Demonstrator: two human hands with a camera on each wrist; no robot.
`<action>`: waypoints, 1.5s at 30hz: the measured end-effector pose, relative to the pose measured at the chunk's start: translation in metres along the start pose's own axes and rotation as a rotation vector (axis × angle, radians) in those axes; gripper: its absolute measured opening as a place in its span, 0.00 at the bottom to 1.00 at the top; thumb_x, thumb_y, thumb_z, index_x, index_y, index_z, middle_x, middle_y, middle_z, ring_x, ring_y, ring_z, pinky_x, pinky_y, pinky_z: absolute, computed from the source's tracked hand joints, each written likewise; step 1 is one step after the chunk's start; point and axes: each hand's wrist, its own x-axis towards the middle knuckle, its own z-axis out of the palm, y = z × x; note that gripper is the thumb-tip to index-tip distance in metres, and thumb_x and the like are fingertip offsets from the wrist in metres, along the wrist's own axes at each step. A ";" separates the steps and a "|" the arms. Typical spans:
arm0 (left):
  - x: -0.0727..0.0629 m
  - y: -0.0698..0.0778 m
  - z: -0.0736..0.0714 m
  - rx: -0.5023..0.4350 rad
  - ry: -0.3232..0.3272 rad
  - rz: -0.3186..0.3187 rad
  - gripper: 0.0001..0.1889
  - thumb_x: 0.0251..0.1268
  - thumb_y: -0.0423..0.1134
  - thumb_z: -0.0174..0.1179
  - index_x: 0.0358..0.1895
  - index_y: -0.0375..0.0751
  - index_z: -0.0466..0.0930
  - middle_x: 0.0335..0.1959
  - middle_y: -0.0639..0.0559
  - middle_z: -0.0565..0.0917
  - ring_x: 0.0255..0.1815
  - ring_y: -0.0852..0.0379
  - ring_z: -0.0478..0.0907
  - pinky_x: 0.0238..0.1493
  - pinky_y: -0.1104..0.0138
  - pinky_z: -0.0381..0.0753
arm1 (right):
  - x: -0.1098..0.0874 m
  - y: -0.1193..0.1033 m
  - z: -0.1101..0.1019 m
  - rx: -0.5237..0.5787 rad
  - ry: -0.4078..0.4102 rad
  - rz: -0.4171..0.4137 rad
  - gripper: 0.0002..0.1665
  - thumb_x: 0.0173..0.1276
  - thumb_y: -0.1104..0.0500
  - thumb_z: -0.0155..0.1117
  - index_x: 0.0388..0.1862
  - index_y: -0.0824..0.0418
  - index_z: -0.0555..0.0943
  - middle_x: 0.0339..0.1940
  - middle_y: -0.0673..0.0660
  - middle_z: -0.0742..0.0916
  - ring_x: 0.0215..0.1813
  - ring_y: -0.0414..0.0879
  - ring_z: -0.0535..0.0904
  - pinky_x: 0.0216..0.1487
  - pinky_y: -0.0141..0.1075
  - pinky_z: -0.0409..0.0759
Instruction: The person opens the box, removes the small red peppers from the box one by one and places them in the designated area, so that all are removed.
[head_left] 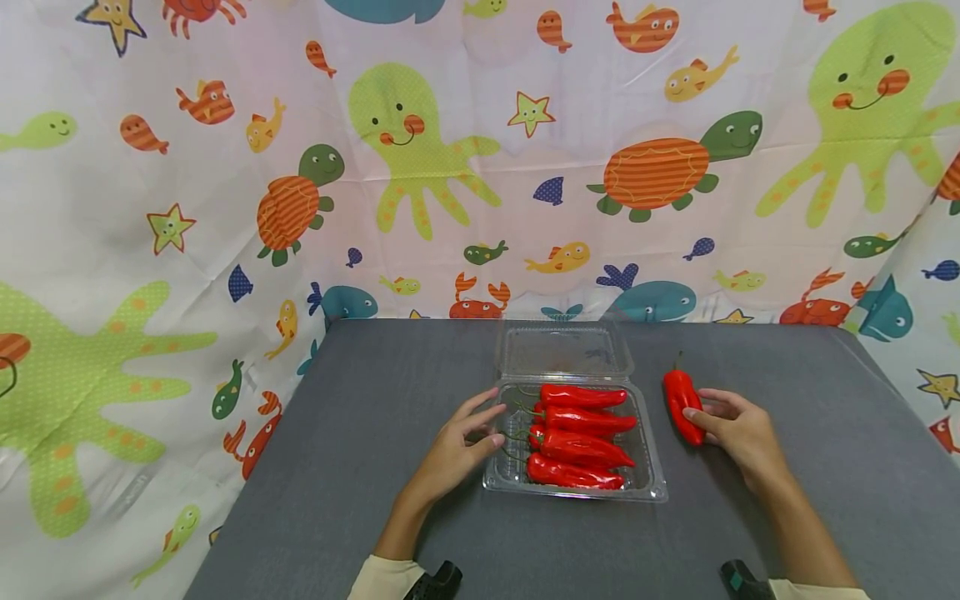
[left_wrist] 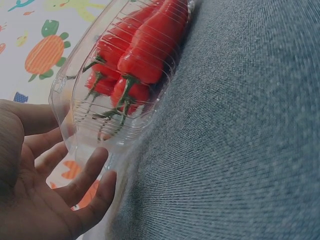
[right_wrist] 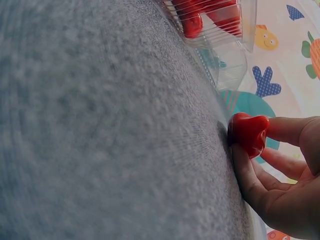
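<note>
A clear plastic clamshell box [head_left: 573,497] lies on the table with its lid [head_left: 564,352] folded back. Inside, several red peppers [head_left: 581,447] lie crosswise, green stems to the left. My left hand [head_left: 452,454] is at the box's left side, fingers spread and loosely bent; the left wrist view has the fingertips by the box wall, and whether they touch is hard to tell. Right of the box, my right hand [head_left: 750,442] pinches another red pepper [head_left: 678,398] between thumb and fingers, its stem pointing away from me. The right wrist view shows that pepper's tip [right_wrist: 248,132] at the tabletop.
The table [head_left: 375,375] has a grey cloth surface. A white curtain [head_left: 465,108] printed with sea animals hangs behind it and along both sides. Dark wrist devices [head_left: 438,581] sit by the sleeves at the near edge.
</note>
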 end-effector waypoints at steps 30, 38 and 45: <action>0.000 -0.001 0.000 0.010 0.006 0.032 0.27 0.76 0.37 0.66 0.74 0.34 0.75 0.83 0.47 0.65 0.58 0.44 0.82 0.56 0.65 0.82 | -0.008 -0.012 -0.005 -0.112 0.085 -0.094 0.42 0.78 0.41 0.65 0.80 0.64 0.70 0.73 0.73 0.76 0.68 0.67 0.72 0.40 0.22 0.77; 0.001 0.000 -0.001 0.006 -0.012 0.013 0.28 0.77 0.39 0.66 0.75 0.36 0.75 0.84 0.51 0.63 0.59 0.48 0.82 0.58 0.64 0.81 | -0.019 -0.031 -0.004 -0.139 0.093 -0.127 0.42 0.77 0.39 0.64 0.80 0.60 0.70 0.77 0.71 0.72 0.75 0.72 0.63 0.54 0.49 0.81; 0.000 0.001 -0.001 0.000 -0.014 0.015 0.28 0.77 0.38 0.65 0.75 0.35 0.75 0.84 0.50 0.63 0.59 0.47 0.82 0.58 0.64 0.81 | -0.032 -0.050 0.001 -0.145 0.113 -0.167 0.42 0.76 0.38 0.66 0.80 0.58 0.71 0.76 0.70 0.72 0.74 0.72 0.65 0.40 0.26 0.77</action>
